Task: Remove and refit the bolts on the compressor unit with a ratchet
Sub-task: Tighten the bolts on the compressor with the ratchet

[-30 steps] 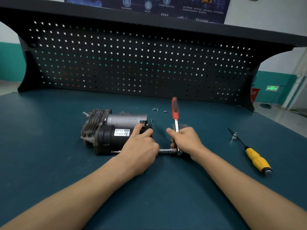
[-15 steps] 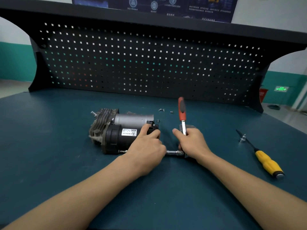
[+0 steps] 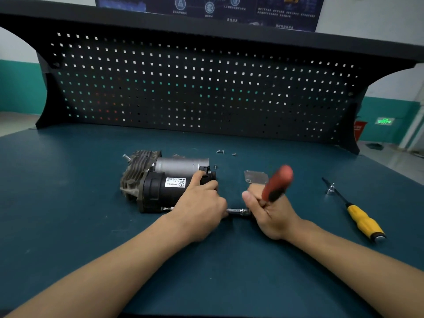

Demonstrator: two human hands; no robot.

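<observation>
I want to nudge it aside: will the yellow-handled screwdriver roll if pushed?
Probably yes: the yellow-handled screwdriver has a rounded handle and lies free on the flat bench top. It looks stiff and likely light, so a sideways push should move it easily.

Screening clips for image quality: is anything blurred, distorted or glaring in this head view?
Head view: the ratchet is motion-blurred at its red handle, in the right hand; the compressor and its label are sharp. Head view: wide-angle distortion bows the pegboard; lighting is even, shadows soft, no strong glare.
</observation>
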